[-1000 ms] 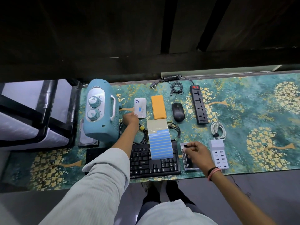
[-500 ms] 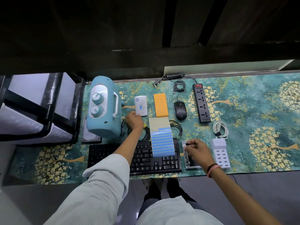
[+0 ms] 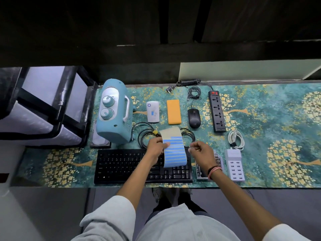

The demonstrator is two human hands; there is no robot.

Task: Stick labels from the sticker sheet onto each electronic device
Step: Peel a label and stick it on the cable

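Note:
The sticker sheet (image 3: 174, 153), tan with rows of blue labels, curls up over the black keyboard (image 3: 125, 165). My left hand (image 3: 156, 146) grips its left edge. My right hand (image 3: 199, 150) hovers just right of the sheet with fingers pinched; whether it holds anything is unclear. The white router (image 3: 152, 111) carries a blue label. Beyond it lie the orange power bank (image 3: 174, 111), the black mouse (image 3: 194, 117) and the black power strip (image 3: 217, 113). A white USB charger (image 3: 234, 164) sits at the right.
A teal heater with two knobs (image 3: 113, 113) stands at the left, partly over a hard drive (image 3: 99, 141). Black cables (image 3: 144, 134) coil behind the sheet. A white cable (image 3: 236, 139) lies by the charger. A silver drive caddy (image 3: 202, 171) lies under my right wrist. Dark racks (image 3: 43, 108) flank the table.
My left hand came back from the router and took the sheet's left edge, lifting it. My right hand left the caddy and rose beside the sheet.

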